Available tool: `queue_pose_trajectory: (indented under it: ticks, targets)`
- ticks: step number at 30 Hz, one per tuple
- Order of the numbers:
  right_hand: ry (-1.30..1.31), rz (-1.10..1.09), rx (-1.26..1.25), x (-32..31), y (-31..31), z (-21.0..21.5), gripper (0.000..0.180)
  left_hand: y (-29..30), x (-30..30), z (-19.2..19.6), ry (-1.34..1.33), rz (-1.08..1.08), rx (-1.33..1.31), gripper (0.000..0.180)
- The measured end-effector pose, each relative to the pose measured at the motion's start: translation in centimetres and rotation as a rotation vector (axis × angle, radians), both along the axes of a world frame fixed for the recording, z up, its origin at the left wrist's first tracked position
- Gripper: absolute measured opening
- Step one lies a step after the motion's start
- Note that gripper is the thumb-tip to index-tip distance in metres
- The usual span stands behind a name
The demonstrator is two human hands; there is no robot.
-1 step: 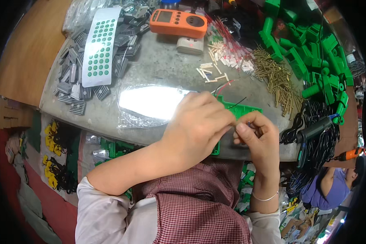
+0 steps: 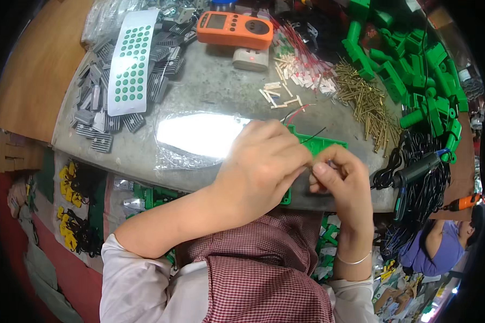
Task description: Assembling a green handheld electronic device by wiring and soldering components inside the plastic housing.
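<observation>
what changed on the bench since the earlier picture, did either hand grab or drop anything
Hardly anything: the right forearm may have edged slightly right. No grab or release shows. The left hand and right hand stay fingertip to fingertip by the green casing; the orange meter and sticker sheet stay put.

The place looked like a small assembly workshop, its grey bench (image 2: 210,89) crowded with heaped brass-coloured screws (image 2: 364,97), green plastic parts (image 2: 392,82), red wires (image 2: 295,40) and an orange meter (image 2: 235,31).
</observation>
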State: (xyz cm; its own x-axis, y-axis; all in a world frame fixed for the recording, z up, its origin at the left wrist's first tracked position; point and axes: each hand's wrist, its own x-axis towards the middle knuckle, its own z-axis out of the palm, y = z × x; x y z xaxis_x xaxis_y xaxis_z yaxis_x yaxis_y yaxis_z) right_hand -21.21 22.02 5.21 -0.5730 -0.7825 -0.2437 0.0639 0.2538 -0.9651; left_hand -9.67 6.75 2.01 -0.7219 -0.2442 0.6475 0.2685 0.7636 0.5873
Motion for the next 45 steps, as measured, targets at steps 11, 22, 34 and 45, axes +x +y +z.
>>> queue_pose_trajectory:
  ticks: [11, 22, 34, 45]
  targets:
    - [1.171, 0.121, -0.14, 1.1, 0.5, 0.0, 0.021, -0.4, 0.3, 0.5, -0.034, -0.088, 0.152, 0.022]
    - [-0.224, 0.202, 0.126, -0.2, 1.1, 1.1, 0.013, -0.4, 0.5, 0.0, -0.009, -0.115, 0.072, 0.022]
    - [-0.596, 0.284, 0.077, -1.6, 0.8, -0.1, 0.016, -0.4, 0.6, 0.0, 0.078, -0.149, -0.191, 0.021]
    - [0.348, 0.183, 0.148, 1.2, 1.5, 1.0, 0.015, -0.7, 0.6, 0.2, -0.038, -0.205, 0.008, 0.022]
